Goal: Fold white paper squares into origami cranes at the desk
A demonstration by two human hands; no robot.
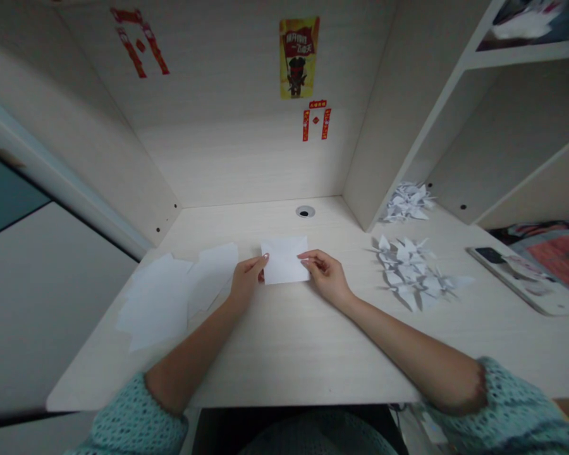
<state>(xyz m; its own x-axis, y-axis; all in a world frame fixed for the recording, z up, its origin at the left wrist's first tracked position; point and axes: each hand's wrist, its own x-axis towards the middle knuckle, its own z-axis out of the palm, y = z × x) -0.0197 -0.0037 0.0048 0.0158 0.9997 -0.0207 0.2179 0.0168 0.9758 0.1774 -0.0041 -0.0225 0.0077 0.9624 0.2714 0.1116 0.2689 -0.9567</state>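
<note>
A nearly square sheet of white paper [284, 260] is held between my two hands over the middle of the desk. My left hand [247, 275] pinches its left edge, thumb on top and fingers underneath. At the right edge, my right hand [326, 273] grips the sheet between thumb and forefinger. The sheet looks flat, and no crease shows on it. Left of my left hand lie loose white paper sheets [159, 300], spread and overlapping. To the right of my right hand is a group of folded white paper cranes [410, 268].
A further heap of folded paper [408, 201] sits behind the cranes by the divider panel. At the right lies a phone-like white object [526, 278] beside red checked cloth [557, 256]. A round cable hole [305, 212] is near the back wall, which carries red and yellow stickers [299, 58].
</note>
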